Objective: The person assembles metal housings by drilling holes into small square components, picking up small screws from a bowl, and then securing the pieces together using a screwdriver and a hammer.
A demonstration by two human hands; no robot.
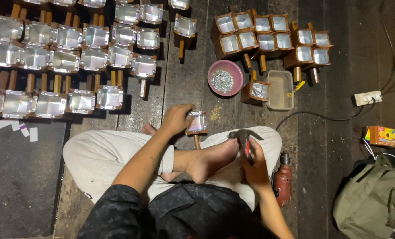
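My left hand (176, 118) is closed over a small wooden box lined with metal (197, 122), held just above my crossed legs. My right hand (254, 163) grips a hammer (246, 140) firmly. Bare dark floorboards (197, 84) lie open ahead, between rows of finished boxes (64, 57). A pink bowl of nails (225, 78) sits beyond; an orange carton (382, 136) lies far right.

Bare dark plank floor (179, 84) open ahead of the left hand (176, 118), rows of metal-lined wooden boxes with handles (64, 62) crowding far left; round pink bowl of small metal pieces (225, 78), clear rectangular plastic tub (280, 90) blocking ahead-right; red power drill (283, 179) just beside the right hand (255, 166)
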